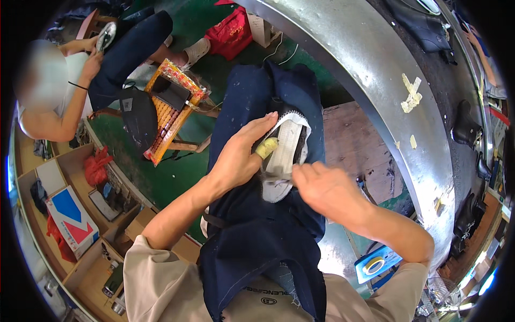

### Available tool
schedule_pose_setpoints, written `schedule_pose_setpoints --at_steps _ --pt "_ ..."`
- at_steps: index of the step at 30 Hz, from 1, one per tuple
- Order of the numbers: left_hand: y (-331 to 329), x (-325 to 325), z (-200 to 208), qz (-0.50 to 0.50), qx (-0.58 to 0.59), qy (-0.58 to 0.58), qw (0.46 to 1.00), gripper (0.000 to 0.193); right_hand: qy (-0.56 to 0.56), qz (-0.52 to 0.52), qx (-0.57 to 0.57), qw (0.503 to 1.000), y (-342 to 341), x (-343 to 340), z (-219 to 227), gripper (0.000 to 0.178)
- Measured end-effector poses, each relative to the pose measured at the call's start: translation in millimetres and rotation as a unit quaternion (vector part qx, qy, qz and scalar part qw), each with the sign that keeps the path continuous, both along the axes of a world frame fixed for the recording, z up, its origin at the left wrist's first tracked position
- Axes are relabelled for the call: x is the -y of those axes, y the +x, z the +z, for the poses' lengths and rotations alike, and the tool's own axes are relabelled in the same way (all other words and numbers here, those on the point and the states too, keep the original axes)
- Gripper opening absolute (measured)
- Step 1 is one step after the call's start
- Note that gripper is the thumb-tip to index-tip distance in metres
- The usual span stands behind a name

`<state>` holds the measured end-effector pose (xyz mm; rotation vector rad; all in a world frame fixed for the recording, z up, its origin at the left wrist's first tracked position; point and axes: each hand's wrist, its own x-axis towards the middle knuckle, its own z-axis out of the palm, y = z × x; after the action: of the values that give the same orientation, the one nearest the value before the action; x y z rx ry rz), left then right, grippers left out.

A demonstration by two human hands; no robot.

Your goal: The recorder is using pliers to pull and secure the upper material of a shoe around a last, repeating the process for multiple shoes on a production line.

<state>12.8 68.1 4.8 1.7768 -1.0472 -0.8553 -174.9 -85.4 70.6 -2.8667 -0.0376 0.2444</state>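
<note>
A shoe upper lies bottom up across my lap, its pale insole showing and its edge a gathered white lining with zigzag stitching. My left hand grips it from the left side, the fingers reaching toward its far end. Yellow tape wraps the thumb, which presses by the insole. At the near end of the upper, my right hand is closed in a fist at the right edge. Something thin and greyish shows smeared beside its fingers; its kind is hidden by blur. A dark blue apron covers my thighs under the upper.
A curved metal bench edge sweeps round my right, with black shoes on a dark belt beyond. At left are a wooden stool bearing a phone and black cap, a seated person holding a shoe part, and a compartmented wooden box.
</note>
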Motion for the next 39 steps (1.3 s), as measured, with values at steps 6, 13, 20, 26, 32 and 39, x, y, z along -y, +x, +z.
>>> schedule_pose_setpoints --at_steps 6,13,20,26,32,39 --pt "-7.7 -7.9 3.9 0.011 -0.295 0.022 0.955 0.042 0.007 -0.065 -0.135 0.989 -10.9 -14.7 19.6 0.010" --pt "-62.1 -43.2 -28.4 0.235 -0.634 0.104 0.730 0.049 0.190 -0.135 -0.143 0.962 -1.0 -34.5 -3.3 0.023" --pt "-24.9 -30.1 -26.7 0.155 -0.629 0.113 0.753 0.059 0.274 -0.277 -0.002 0.921 -11.4 -86.0 -71.5 0.030" --pt "-19.1 -9.6 -21.8 0.065 -0.549 0.217 0.804 0.052 0.574 -0.422 -0.149 0.686 -24.7 -69.0 -57.7 0.033" --pt "-38.7 -12.6 -40.1 0.095 -0.336 0.222 0.910 0.061 0.125 -0.102 -0.047 0.986 -35.3 -25.8 -45.0 0.032" --pt "-65.4 -30.5 -47.0 0.134 -0.326 0.085 0.932 0.065 0.282 -0.264 -0.159 0.909 -61.1 -37.8 -50.2 0.036"
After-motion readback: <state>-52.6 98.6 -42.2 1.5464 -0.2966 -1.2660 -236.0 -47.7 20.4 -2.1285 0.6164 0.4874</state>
